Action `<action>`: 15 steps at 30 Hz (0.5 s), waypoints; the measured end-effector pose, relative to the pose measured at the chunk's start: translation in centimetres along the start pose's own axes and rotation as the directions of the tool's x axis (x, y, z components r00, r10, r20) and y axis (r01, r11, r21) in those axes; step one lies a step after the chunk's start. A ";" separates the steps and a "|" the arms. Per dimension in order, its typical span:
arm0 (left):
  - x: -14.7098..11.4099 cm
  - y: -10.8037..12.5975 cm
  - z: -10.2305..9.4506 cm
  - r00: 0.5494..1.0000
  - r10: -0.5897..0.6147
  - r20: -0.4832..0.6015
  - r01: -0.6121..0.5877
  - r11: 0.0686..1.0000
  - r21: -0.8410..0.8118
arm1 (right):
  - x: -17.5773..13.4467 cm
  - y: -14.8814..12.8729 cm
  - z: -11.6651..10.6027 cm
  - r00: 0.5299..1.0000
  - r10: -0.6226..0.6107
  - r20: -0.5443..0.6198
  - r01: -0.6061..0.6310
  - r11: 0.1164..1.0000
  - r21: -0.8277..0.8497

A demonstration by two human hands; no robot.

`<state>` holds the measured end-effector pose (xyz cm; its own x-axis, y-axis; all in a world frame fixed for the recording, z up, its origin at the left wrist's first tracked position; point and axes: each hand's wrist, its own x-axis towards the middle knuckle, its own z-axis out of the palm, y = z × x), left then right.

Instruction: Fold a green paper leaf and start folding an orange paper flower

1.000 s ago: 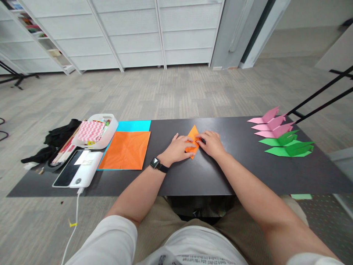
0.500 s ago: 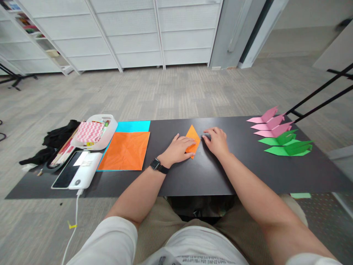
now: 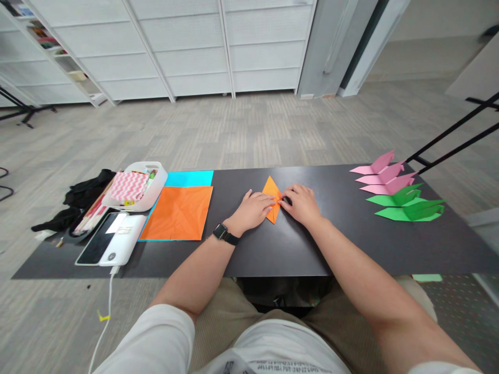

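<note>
On the dark table lies a small folded orange paper (image 3: 270, 186) in a diamond shape, its upper point facing away from me. My left hand (image 3: 252, 208), with a black watch on the wrist, rests flat over its left side, fingers stretched out. At the right corner of the diamond, my right hand (image 3: 300, 202) pinches the paper's edge between thumb and fingers. Part of the folded paper is covered by my fingers. Left of my hands sits a flat orange sheet (image 3: 179, 213) on top of a light blue sheet (image 3: 191, 178).
Folded pink paper figures (image 3: 384, 171) and green paper figures (image 3: 409, 208) stand in a row at the right. A white basket (image 3: 159, 182), a phone (image 3: 95, 241), a white power bank (image 3: 122, 239) with a cable and a black cloth (image 3: 88, 189) are at the left.
My right hand has moved left from beside the orange paper onto its right corner and pinches it. My left hand's fingers have drawn slightly left, showing more of the paper's lower part.
</note>
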<state>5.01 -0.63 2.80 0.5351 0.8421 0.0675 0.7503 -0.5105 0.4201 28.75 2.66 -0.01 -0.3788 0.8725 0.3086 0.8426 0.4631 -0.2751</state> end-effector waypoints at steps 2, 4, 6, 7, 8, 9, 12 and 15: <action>0.1 -0.3 0.2 1.000 -0.010 -0.002 0.010 1.000 -0.018 | -0.3 -0.3 -0.4 1.000 -0.006 0.028 0.007 1.000 -0.028; 0.1 -0.6 0.3 1.000 -0.011 -0.004 0.011 1.000 -0.026 | -0.7 -0.6 -0.8 0.998 -0.012 0.058 0.015 0.998 -0.055; 0.1 -0.8 0.4 1.000 -0.007 -0.006 0.007 1.000 -0.027 | -1.0 -0.9 -1.3 0.996 -0.026 0.088 0.033 0.996 -0.077; 0.1 -0.9 0.4 1.000 -0.005 -0.006 0.005 1.000 -0.027 | -1.1 -1.1 -1.5 0.994 -0.034 0.100 0.043 0.995 -0.085; 0.1 -0.9 0.4 1.000 -0.003 -0.005 0.003 1.000 -0.027 | -1.2 -1.2 -1.7 0.993 -0.042 0.112 0.053 0.995 -0.090; 0.1 -0.8 0.3 1.000 -0.001 -0.005 0.001 1.000 -0.028 | -1.3 -1.4 -1.9 0.991 -0.049 0.121 0.061 0.994 -0.093; 0.1 -0.6 0.1 1.000 0.001 0.003 -0.001 0.999 -0.032 | -1.6 -1.7 -2.3 0.988 -0.068 0.137 0.081 0.992 -0.094; 0.0 -0.5 -0.1 1.000 -0.002 0.007 0.002 0.999 -0.032 | -1.9 -1.9 -2.4 0.984 -0.099 0.152 0.113 0.990 -0.087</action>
<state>4.59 -0.33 2.68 0.5363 0.8418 0.0607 0.7387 -0.5030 0.4488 28.79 -0.23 2.12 -0.5136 0.8361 0.1926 0.8246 0.5430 -0.1585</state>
